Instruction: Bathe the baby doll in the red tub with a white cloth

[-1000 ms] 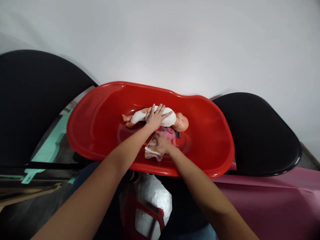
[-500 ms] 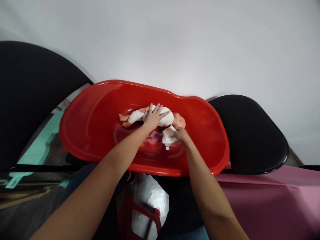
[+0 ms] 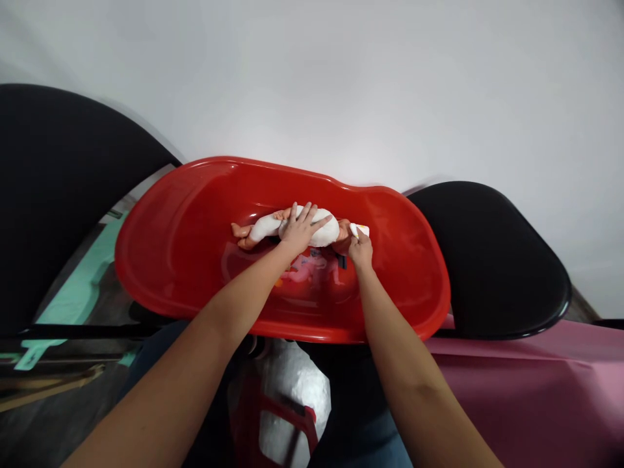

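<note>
A baby doll [image 3: 322, 229] with a white cloth body lies on its side in a red baby bathtub [image 3: 170, 260], feet to the left and head to the right. My left hand [image 3: 299, 229] rests on the doll's torso with its fingers spread. At the head, my right hand [image 3: 361, 249] grips a small white cloth [image 3: 361, 230] with coloured spots, held against the head and partly covering it. A pink printed picture [image 3: 309, 268] shows on the tub's floor beneath the doll.
Black chairs stand left [image 3: 63, 195] and right [image 3: 507, 260] of the tub, close against a pale wall [image 3: 312, 84]. Pink sheeting [image 3: 526, 390] spreads at lower right. A mint-green plastic piece [image 3: 78, 292] is low on the left. Below the tub is a red stool frame [image 3: 287, 416].
My right hand has moved up with the cloth, from beside the doll's head onto its top. The left hand has stayed on the torso.
</note>
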Demonstrator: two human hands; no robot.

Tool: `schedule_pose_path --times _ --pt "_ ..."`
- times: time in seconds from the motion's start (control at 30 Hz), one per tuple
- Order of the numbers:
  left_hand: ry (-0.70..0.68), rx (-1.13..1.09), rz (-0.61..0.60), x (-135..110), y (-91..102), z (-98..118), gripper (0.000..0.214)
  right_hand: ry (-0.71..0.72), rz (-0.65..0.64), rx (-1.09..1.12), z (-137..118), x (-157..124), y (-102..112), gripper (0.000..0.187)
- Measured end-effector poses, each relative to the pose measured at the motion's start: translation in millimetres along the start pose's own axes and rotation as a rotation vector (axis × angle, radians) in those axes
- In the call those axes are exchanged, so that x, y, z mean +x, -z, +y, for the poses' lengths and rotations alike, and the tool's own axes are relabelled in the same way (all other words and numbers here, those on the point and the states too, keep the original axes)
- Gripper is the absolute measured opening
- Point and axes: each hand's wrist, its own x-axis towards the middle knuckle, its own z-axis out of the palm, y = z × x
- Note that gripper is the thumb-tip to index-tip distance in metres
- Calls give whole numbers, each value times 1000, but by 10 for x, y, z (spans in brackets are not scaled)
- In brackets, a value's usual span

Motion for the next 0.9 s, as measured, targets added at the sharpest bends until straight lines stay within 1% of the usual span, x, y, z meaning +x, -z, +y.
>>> schedule_pose_path --times 0.13,0.27,0.37,0.47,0.6,0.73,0.9 --pt "11 -3 0 -5 -9 12 84 123 -3 -95 36 31 -37 45" --pt "22 -8 -7 -4 -6 23 79 215 -44 -154 -5 -6 -88 41" --pt "12 -11 -8 -1 -1 21 78 241 -64 -99 -36 -27 -130 35" --pt "8 -14 -6 -2 1 17 79 207 -71 -116 -12 -9 -148 31" --pt "8 -16 -9 -2 -1 21 81 161 -48 -213 92 52 -153 36" --pt "20 15 -12 -3 -5 29 82 199 -40 -276 171 84 -163 42" --pt "22 24 -6 -7 2 32 84 238 21 -274 185 58 -136 57"
